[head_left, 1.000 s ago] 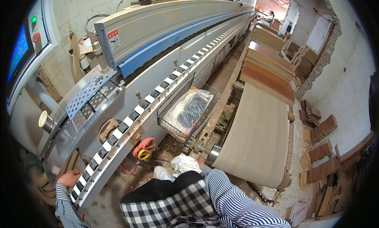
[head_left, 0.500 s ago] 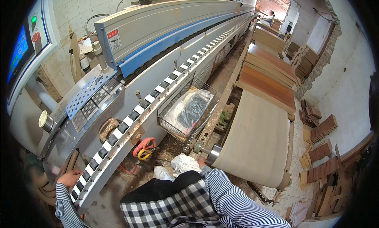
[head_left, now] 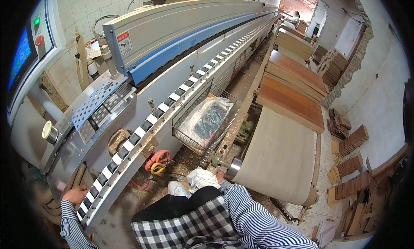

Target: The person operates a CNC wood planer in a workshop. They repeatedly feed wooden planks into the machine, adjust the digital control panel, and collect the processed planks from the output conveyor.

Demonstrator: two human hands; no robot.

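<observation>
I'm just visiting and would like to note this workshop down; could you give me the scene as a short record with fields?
Left hand: at the near end of the black-and-white roller rail; left hand grip unclear
Right hand: right hand beside the silver roller, partly hidden
Belt: tan belt, with brown-topped panels farther along
Between rail and belt: wire basket holding plastic-wrapped contents
Near the knees: white cloth
Upper left: lit screen
Far end: another person

Right fingers (head_left: pixel 220 175) mostly hidden, track pads (head_left: pixel 111 105) blurred
</observation>
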